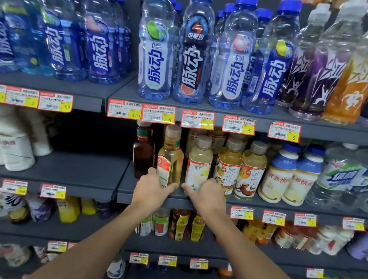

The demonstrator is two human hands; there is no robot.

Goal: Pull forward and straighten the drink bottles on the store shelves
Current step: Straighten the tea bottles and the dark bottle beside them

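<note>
Centrally, our left hand [152,190] grips a golden bottle [169,154], our right hand [208,198] a pale white-labelled bottle [199,165]; at upper centre we read 脉动 on blue-capped bottles [234,63].

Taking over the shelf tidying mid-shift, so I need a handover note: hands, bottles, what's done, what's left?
Left hand grips the golden tea bottle low down. Right hand grips the pale white-label bottle beside it. Both bottles stand near the front of the second shelf.
Done: the blue-cap bottles on the top shelf stand upright at the front.
Left: settle these two, pull forward the dark brown bottle set further back, and check the white bottles at far left, which seem to lean.
</note>
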